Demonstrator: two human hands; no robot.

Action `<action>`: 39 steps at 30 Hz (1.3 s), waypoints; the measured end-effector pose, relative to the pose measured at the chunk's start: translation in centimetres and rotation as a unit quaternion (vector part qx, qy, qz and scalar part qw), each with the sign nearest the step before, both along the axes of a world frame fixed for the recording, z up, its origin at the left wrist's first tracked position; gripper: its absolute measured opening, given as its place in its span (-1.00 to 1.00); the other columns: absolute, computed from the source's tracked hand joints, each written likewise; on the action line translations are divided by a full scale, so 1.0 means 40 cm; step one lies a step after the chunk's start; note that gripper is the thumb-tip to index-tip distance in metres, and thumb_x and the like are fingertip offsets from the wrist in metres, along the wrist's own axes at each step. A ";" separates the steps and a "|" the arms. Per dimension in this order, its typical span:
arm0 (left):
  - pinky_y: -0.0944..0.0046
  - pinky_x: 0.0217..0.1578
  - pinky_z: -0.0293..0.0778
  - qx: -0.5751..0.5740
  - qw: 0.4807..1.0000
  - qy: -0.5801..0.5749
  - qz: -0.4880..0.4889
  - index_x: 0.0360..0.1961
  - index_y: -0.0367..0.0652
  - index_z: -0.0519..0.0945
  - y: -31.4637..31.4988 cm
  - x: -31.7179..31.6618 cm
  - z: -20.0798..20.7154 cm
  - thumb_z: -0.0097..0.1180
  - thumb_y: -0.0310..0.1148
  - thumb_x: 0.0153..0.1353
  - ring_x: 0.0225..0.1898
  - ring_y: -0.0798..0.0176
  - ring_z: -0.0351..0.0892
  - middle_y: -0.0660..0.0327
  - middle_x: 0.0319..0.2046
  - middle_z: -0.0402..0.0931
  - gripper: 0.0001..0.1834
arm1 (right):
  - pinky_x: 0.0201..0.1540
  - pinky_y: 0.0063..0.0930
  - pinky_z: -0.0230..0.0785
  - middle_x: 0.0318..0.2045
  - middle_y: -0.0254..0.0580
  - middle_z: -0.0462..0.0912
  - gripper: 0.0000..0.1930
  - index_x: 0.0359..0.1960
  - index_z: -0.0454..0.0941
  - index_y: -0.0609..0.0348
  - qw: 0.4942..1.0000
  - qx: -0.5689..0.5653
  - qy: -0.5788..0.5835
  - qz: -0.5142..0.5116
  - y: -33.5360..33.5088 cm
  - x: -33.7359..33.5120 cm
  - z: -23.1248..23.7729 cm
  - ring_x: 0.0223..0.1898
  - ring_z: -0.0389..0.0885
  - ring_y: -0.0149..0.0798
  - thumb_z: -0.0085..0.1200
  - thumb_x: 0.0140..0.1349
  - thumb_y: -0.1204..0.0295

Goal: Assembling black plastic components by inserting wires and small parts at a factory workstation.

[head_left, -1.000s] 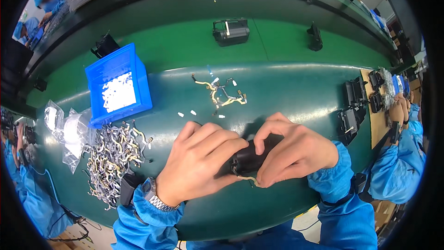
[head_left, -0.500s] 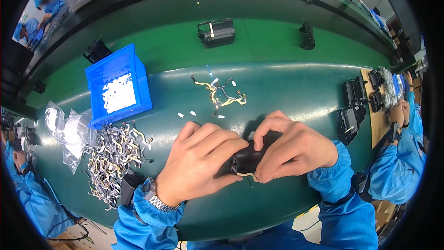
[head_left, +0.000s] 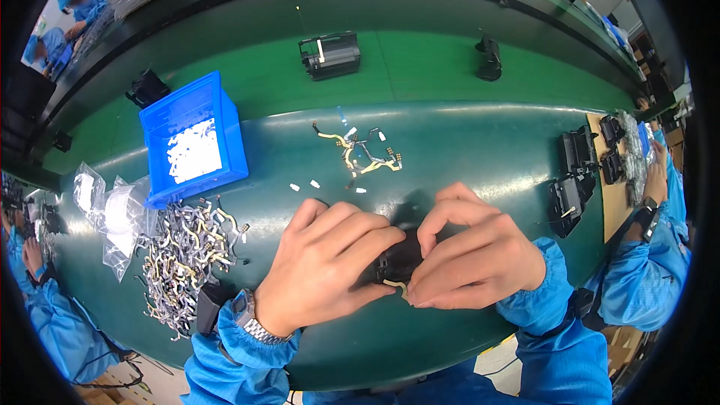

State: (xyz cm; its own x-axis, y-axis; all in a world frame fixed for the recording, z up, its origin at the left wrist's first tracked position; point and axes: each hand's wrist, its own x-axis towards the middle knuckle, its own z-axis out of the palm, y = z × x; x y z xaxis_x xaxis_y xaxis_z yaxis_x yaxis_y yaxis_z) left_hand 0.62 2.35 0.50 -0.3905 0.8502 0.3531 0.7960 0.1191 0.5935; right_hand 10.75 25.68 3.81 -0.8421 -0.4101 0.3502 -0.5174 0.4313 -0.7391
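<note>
A black plastic housing (head_left: pixel 401 256) lies between my hands near the front of the green table, partly covered by my fingers. My left hand (head_left: pixel 322 262) is closed around its left side, thumb low and fingers over the top. A short yellow-sleeved wire (head_left: pixel 394 283) comes out at the housing's lower edge. My right hand (head_left: pixel 480 259) pinches the free end of this wire between thumb and fingertips. Beyond my hands lie several loose wire harnesses (head_left: pixel 360 156) and small white connectors (head_left: pixel 315 184).
A blue bin (head_left: pixel 238 142) of white pieces stands at the left, with plastic bags (head_left: pixel 124 217) and a heap of wire harnesses (head_left: pixel 184 259) beside it. Black housings (head_left: pixel 577 150) sit at the right. Others (head_left: pixel 334 56) lie on the green belt behind. Co-workers sit on both sides.
My right hand has shifted slightly down and left with the wire end. The housings on the belt have moved left. The hands of the co-worker at the right have moved.
</note>
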 end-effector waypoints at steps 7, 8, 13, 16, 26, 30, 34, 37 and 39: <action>0.14 -0.16 0.34 0.004 1.000 0.006 0.008 -0.07 -0.06 0.74 -0.001 0.003 0.006 0.64 -0.27 -0.32 -0.17 0.16 0.62 0.32 -0.09 0.71 -0.36 | 0.01 -0.21 0.38 -0.32 -0.50 0.72 -0.84 -0.29 0.82 -0.05 0.999 0.016 0.039 0.002 -0.027 0.008 -0.015 -0.13 0.61 -0.26 0.53 0.08 0.39; 0.14 -0.16 0.34 0.003 1.000 0.008 0.011 -0.07 -0.06 0.74 -0.005 0.005 0.011 0.64 -0.27 -0.32 -0.17 0.16 0.62 0.32 -0.09 0.71 -0.36 | 0.00 -0.21 0.38 -0.33 -0.49 0.71 -0.83 -0.29 0.82 -0.05 0.999 0.022 0.048 -0.001 -0.031 0.007 -0.014 -0.13 0.61 -0.25 0.53 0.07 0.39; 0.14 -0.17 0.33 0.012 1.000 0.007 0.005 -0.08 -0.06 0.74 0.004 0.001 -0.004 0.65 -0.27 -0.31 -0.17 0.16 0.62 0.32 -0.10 0.70 -0.37 | -0.01 -0.21 0.40 -0.34 -0.47 0.71 -0.82 -0.28 0.82 -0.04 0.997 0.042 0.061 -0.027 -0.032 0.011 -0.023 -0.13 0.61 -0.25 0.53 0.07 0.40; 0.15 -0.17 0.33 0.002 1.000 0.007 0.004 -0.07 -0.05 0.74 0.000 0.001 0.001 0.65 -0.27 -0.31 -0.16 0.17 0.62 0.32 -0.09 0.71 -0.37 | -0.02 -0.21 0.41 -0.33 -0.48 0.72 -0.83 -0.28 0.82 -0.04 0.998 0.035 0.058 -0.015 -0.038 0.013 -0.019 -0.15 0.62 -0.26 0.52 0.07 0.41; 0.16 -0.16 0.33 0.003 1.000 0.003 0.011 -0.06 -0.03 0.75 -0.004 0.007 -0.002 0.66 -0.25 -0.28 -0.14 0.18 0.63 0.33 -0.09 0.70 -0.37 | -0.01 -0.23 0.43 -0.31 -0.49 0.76 -0.82 -0.26 0.83 -0.02 0.997 0.044 0.052 -0.042 -0.029 0.006 -0.019 -0.17 0.65 -0.26 0.53 0.08 0.41; 0.16 -0.16 0.34 0.010 1.000 0.006 0.010 -0.05 -0.03 0.74 0.003 0.004 -0.010 0.66 -0.23 -0.27 -0.14 0.18 0.63 0.33 -0.09 0.70 -0.37 | -0.02 -0.24 0.44 -0.34 -0.48 0.73 -0.80 -0.25 0.82 -0.02 0.994 0.067 0.072 -0.053 -0.049 0.010 -0.034 -0.18 0.64 -0.27 0.53 0.08 0.40; 0.14 -0.12 0.35 -0.007 1.000 0.016 0.023 -0.05 -0.04 0.73 -0.004 0.011 0.000 0.67 -0.17 -0.23 -0.13 0.16 0.62 0.32 -0.07 0.69 -0.37 | -0.04 -0.26 0.45 -0.38 -0.45 0.70 -0.82 -0.27 0.81 -0.02 0.988 0.092 0.087 -0.092 -0.062 0.008 -0.043 -0.20 0.64 -0.27 0.52 0.09 0.38; 0.11 -0.08 0.35 -0.027 0.999 -0.018 0.015 -0.05 -0.04 0.72 -0.004 0.007 0.009 0.68 -0.12 -0.18 -0.11 0.12 0.60 0.32 -0.06 0.67 -0.38 | -0.05 -0.28 0.46 -0.38 -0.43 0.69 -0.83 -0.29 0.79 -0.03 0.989 0.095 0.051 -0.099 -0.042 0.008 -0.039 -0.22 0.65 -0.27 0.52 0.10 0.36; 0.09 -0.07 0.34 -0.014 0.999 -0.034 0.019 -0.06 -0.03 0.72 -0.014 -0.023 0.028 0.68 -0.11 -0.17 -0.10 0.09 0.59 0.32 -0.08 0.66 -0.39 | -0.09 -0.30 0.42 -0.34 -0.51 0.78 -0.84 -0.30 0.84 -0.05 0.991 0.103 0.026 -0.085 -0.027 0.008 -0.041 -0.25 0.65 -0.28 0.57 0.08 0.36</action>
State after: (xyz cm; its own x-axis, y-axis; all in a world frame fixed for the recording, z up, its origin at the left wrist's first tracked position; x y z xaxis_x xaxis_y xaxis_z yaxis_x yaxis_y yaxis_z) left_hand -0.31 1.80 1.62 -0.4443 0.8437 0.3011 0.7485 0.1649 0.6423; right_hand 11.05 24.59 2.16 -0.8883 -0.3308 0.3186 -0.4591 0.6551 -0.6000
